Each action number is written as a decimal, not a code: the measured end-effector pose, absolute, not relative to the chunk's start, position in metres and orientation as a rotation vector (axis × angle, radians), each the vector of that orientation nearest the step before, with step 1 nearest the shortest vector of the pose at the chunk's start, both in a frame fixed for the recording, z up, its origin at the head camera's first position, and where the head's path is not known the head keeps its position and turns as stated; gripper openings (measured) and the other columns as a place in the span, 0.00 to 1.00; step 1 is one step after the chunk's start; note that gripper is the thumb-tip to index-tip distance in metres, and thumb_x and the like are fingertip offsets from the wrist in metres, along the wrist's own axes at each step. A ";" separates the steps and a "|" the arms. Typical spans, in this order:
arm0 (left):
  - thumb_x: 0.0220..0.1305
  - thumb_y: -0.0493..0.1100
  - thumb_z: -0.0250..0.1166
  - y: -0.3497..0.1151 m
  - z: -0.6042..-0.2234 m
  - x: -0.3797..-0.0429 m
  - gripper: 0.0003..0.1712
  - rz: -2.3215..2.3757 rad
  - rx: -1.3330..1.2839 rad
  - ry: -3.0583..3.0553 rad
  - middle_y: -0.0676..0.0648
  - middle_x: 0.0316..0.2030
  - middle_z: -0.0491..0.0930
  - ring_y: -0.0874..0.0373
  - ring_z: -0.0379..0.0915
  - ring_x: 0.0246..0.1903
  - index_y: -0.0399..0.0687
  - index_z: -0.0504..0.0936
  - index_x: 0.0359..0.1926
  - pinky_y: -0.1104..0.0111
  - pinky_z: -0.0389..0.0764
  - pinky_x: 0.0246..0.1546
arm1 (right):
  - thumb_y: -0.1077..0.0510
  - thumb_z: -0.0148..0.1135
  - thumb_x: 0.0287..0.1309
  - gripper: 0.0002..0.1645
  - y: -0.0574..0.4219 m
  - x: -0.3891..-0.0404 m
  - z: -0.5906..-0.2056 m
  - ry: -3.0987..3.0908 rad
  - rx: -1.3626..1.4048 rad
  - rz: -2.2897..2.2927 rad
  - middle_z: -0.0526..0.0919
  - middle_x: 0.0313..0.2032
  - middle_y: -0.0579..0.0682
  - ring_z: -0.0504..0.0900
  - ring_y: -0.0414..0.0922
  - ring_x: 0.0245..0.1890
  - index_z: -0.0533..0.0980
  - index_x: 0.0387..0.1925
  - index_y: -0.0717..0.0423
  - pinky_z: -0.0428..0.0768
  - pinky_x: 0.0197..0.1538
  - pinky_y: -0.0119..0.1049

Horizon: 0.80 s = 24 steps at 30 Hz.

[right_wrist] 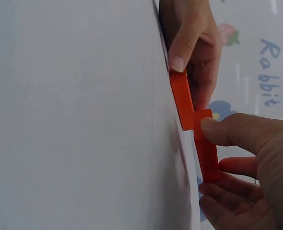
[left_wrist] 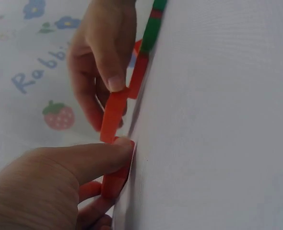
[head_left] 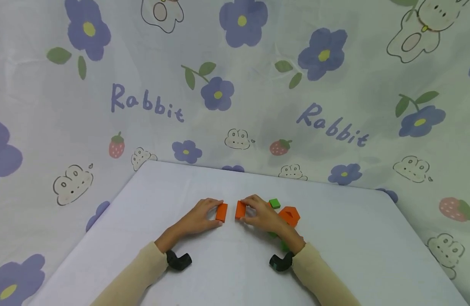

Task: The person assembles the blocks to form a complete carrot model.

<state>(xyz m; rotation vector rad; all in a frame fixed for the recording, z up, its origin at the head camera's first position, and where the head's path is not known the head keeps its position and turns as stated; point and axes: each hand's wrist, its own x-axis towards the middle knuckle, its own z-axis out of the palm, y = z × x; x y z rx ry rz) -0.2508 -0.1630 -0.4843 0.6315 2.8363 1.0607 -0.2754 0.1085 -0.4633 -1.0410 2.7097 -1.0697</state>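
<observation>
My left hand (head_left: 199,217) pinches an orange rectangular block (head_left: 221,212) between thumb and fingers, low at the white tabletop. Across a small gap, my right hand (head_left: 260,214) pinches a second orange block (head_left: 240,210) by its ends. The right wrist view shows this right block (right_wrist: 207,153) held a little off the table, while the left block (right_wrist: 181,98) sits close to the surface. Both blocks stand roughly parallel in the head view. The fingertips behind the left block (left_wrist: 116,181) are partly hidden.
Beside and behind my right hand lie a green block (head_left: 274,203), an orange angular piece (head_left: 290,216) and more green pieces (head_left: 285,245), partly covered by the forearm. A black wrist device (head_left: 178,260) hangs under each wrist. A printed curtain (head_left: 257,106) hangs beyond the white table (head_left: 357,238).
</observation>
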 end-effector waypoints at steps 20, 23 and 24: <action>0.63 0.57 0.70 -0.167 -0.488 -0.251 0.39 1.097 0.692 2.829 0.44 0.66 0.73 0.45 0.65 0.66 0.48 0.71 0.70 0.45 0.69 0.67 | 0.46 0.70 0.60 0.33 0.081 -0.272 -0.472 2.765 -1.026 -0.910 0.78 0.60 0.51 0.77 0.49 0.62 0.76 0.63 0.56 0.77 0.65 0.47; 0.62 0.57 0.70 -0.168 -0.487 -0.252 0.38 1.081 0.701 2.844 0.45 0.65 0.74 0.45 0.65 0.66 0.49 0.72 0.70 0.44 0.69 0.67 | 0.45 0.69 0.61 0.33 0.078 -0.272 -0.475 2.785 -1.030 -0.881 0.77 0.62 0.50 0.76 0.49 0.65 0.75 0.64 0.54 0.75 0.67 0.47; 0.62 0.57 0.70 -0.168 -0.486 -0.252 0.38 1.084 0.705 2.849 0.45 0.65 0.74 0.45 0.65 0.66 0.49 0.72 0.70 0.45 0.69 0.67 | 0.45 0.69 0.61 0.33 0.078 -0.272 -0.476 2.794 -1.028 -0.884 0.77 0.63 0.49 0.75 0.49 0.65 0.75 0.64 0.54 0.74 0.68 0.47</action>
